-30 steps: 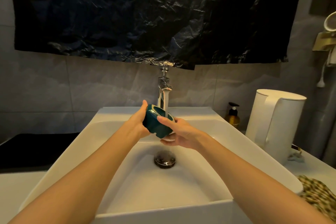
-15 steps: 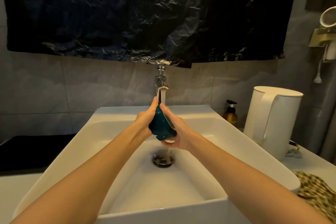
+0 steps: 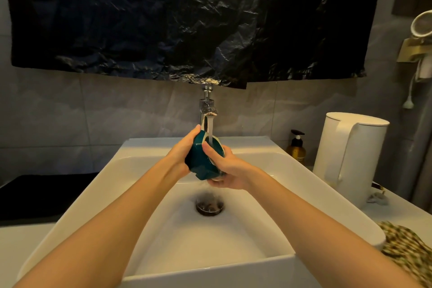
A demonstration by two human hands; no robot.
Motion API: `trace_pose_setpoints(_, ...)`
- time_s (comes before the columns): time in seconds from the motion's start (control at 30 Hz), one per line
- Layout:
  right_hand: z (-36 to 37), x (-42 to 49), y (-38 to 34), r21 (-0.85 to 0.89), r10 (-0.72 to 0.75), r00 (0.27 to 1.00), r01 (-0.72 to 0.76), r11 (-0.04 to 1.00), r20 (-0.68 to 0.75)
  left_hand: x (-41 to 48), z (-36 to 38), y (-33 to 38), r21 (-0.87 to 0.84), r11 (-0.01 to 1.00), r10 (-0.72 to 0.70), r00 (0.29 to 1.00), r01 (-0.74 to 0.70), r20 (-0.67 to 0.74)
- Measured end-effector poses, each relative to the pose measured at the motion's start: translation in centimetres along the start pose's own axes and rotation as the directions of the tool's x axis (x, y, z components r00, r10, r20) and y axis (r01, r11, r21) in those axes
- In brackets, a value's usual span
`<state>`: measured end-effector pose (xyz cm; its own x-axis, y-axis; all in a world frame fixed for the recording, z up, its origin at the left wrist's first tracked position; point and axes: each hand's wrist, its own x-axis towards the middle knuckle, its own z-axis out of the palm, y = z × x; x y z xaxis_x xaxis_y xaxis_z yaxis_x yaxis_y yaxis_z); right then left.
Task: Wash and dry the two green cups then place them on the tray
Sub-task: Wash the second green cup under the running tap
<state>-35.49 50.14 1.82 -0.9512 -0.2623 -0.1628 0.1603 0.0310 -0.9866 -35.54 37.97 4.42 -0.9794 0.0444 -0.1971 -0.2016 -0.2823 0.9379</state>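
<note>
Over the white sink (image 3: 210, 266), both hands grip the green cup (image 3: 198, 166): the left hand (image 3: 181, 159) wraps its faceted wall and the right hand (image 3: 231, 170) clasps the rim side. I judge this the washing step; next it needs turning to rinse all round. The cup's axis tilts, its mouth seemingly up-right under the tap (image 3: 207, 110) stream.

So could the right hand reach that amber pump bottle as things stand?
Probably, once freed: the right hand grips the green cup under the faucet; nothing stands between it and the pump bottle.
</note>
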Motion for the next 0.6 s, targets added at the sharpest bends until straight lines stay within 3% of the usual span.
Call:
trace_pose_setpoints(0.13,-0.95,0.15,0.07,0.006,-0.025,0.998,0.025,1.0,0.061,0.09,-0.56,0.25,-0.031,0.999,-0.012,1.0,0.011,-0.014)
trace_pose_setpoints(0.23,-0.78,0.41,0.16,-0.02,-0.001,1.0,0.001,1.0,-0.01,0.17,-0.63,0.11,-0.042,0.999,-0.025,1.0,0.025,0.01)
trace_pose_setpoints(0.4,-0.64,0.61,-0.07,0.077,0.127,0.987,-0.12,0.99,-0.095,0.18,0.19,-0.3,-0.009,0.999,-0.039,0.997,0.04,0.073)
trace_pose_setpoints(0.6,-0.75,0.86,0.15,0.093,0.031,0.995,-0.021,0.995,-0.099,0.27,-0.5,0.05,-0.112,0.993,-0.019,1.0,0.021,0.025)
